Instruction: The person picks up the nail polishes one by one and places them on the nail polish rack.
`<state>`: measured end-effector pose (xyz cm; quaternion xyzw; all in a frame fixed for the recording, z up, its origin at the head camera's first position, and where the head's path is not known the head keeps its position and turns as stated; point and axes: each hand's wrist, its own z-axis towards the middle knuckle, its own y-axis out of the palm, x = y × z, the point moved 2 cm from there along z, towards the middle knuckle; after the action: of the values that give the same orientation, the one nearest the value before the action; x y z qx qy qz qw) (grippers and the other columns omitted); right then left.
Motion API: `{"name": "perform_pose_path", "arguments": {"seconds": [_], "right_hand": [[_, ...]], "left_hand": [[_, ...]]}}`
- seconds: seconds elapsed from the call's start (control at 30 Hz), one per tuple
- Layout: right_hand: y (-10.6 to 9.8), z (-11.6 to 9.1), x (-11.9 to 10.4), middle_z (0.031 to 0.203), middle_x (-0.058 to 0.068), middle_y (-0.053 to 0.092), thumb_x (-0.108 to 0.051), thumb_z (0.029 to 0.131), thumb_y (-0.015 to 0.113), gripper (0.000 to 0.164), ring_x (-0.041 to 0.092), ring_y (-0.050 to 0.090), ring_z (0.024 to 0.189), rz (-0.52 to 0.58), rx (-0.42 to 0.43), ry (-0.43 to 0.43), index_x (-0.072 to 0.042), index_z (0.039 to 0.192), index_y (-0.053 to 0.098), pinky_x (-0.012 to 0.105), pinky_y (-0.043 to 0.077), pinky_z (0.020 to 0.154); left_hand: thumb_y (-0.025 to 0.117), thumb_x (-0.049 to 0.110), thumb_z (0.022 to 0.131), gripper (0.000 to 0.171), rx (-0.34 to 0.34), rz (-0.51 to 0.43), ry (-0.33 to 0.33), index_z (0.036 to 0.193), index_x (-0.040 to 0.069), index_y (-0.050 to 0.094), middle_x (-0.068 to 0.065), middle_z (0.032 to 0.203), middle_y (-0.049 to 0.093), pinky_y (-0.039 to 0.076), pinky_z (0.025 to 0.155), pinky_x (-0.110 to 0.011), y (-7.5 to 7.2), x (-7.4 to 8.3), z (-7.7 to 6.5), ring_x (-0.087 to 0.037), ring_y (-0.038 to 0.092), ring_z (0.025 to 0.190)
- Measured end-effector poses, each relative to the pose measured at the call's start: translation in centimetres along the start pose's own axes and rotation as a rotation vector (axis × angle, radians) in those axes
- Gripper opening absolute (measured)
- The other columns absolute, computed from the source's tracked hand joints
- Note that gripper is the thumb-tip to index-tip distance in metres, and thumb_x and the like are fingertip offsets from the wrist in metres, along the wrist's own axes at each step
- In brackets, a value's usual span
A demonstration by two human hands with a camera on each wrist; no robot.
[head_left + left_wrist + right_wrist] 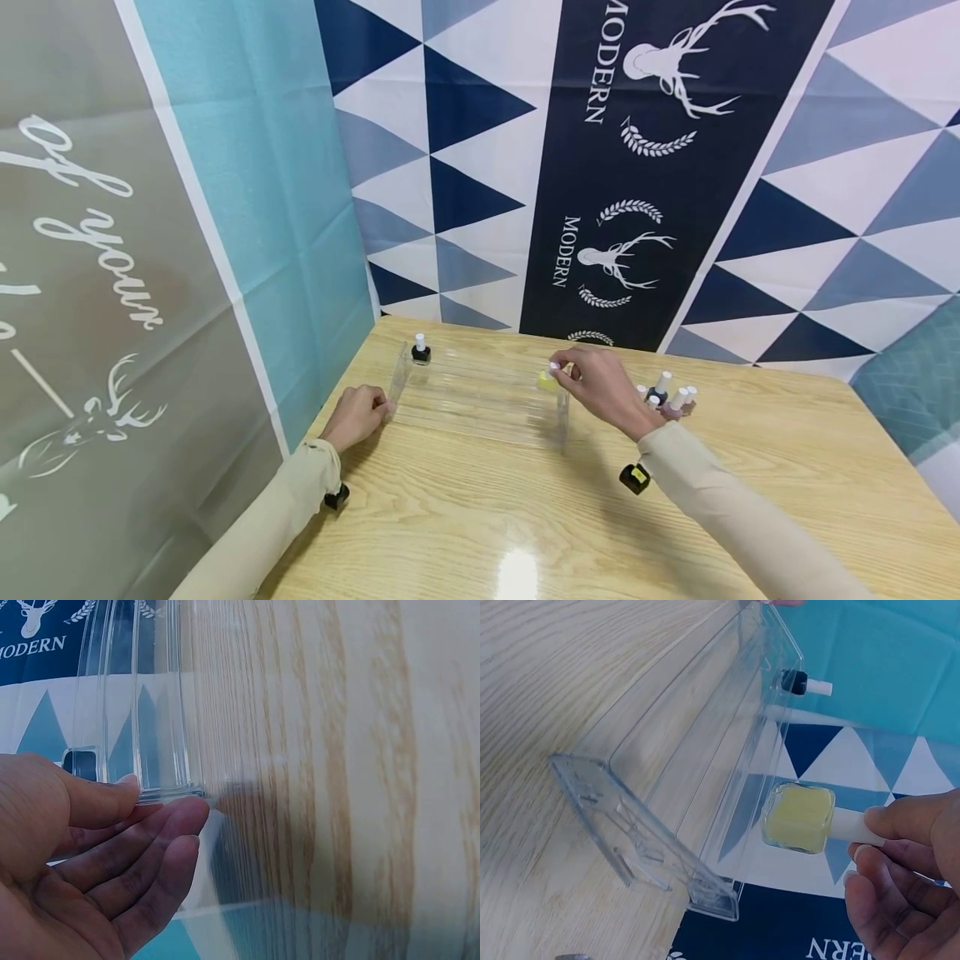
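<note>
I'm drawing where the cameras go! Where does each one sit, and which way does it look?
Head: on the head, looking forward and down at the table and clear rack; left hand, right hand and both sleeves show.
Left wrist: on that wrist, facing the rack's end, which the left hand holds; table shows too.
Right wrist: on that wrist, looking along the rack; the right hand pinches the yellow bottle's white cap.
Shared: head and right wrist both show the yellow bottle and dark bottle.
</note>
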<state>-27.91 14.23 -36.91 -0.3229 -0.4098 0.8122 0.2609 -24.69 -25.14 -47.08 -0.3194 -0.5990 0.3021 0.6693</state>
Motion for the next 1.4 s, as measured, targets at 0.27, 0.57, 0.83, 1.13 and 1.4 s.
{"name": "perform_pose_path", "arguments": {"seconds": [0.27, 0.57, 0.83, 1.13, 1.4], "right_hand": [[0.6, 0.6, -0.8, 0.092, 0.002, 0.073, -0.011, 0.094, 0.077, 0.008, 0.006, 0.057, 0.066, 0.007, -0.006, -0.007, -0.006, 0.099, 0.079, 0.03, 0.049, 0.063], [1.3, 1.5, -1.1, 0.094, 0.004, 0.074, -0.013, 0.095, 0.075, 0.011, 0.007, 0.057, 0.065, 0.005, -0.004, -0.011, -0.005, 0.101, 0.079, 0.032, 0.048, 0.063], [1.9, 2.3, -1.7, 0.093, 0.004, 0.074, -0.014, 0.095, 0.076, 0.013, 0.006, 0.057, 0.065, 0.014, -0.021, 0.016, -0.004, 0.103, 0.079, 0.031, 0.048, 0.062], [2.5, 3.2, -2.2, 0.089, 0.003, 0.072, -0.013, 0.095, 0.076, 0.009, 0.007, 0.057, 0.064, 0.015, -0.001, -0.014, -0.006, 0.099, 0.079, 0.031, 0.049, 0.062], [3.2, 3.8, -2.4, 0.088, 0.003, 0.072, -0.011, 0.093, 0.077, 0.007, 0.007, 0.058, 0.062, 0.024, 0.022, -0.029, -0.006, 0.097, 0.079, 0.031, 0.049, 0.061]], "left_hand": [[0.069, 0.012, 0.1, 0.023, 0.015, 0.0, 0.001, 0.078, 0.006, 0.071, -0.003, 0.063, 0.065, 0.042, 0.048, -0.029, 0.0, 0.0, 0.1, -0.014, 0.058, 0.052], [0.069, 0.012, 0.1, 0.023, 0.018, -0.008, 0.002, 0.078, 0.006, 0.07, -0.002, 0.062, 0.065, 0.043, 0.048, -0.031, 0.1, -0.2, 0.1, -0.013, 0.058, 0.052], [0.069, 0.013, 0.1, 0.023, 0.018, -0.001, -0.012, 0.078, 0.006, 0.07, -0.002, 0.063, 0.065, 0.043, 0.048, -0.029, 0.1, -0.1, 0.1, -0.013, 0.06, 0.054], [0.069, 0.013, 0.1, 0.022, 0.021, -0.006, -0.008, 0.079, 0.005, 0.07, -0.003, 0.063, 0.065, 0.042, 0.048, -0.029, 0.1, 0.0, 0.1, -0.014, 0.059, 0.053], [0.07, 0.013, 0.1, 0.023, 0.023, 0.002, -0.011, 0.078, 0.007, 0.07, -0.001, 0.063, 0.065, 0.043, 0.049, -0.029, 0.1, -0.1, 0.2, -0.013, 0.059, 0.053]]}}
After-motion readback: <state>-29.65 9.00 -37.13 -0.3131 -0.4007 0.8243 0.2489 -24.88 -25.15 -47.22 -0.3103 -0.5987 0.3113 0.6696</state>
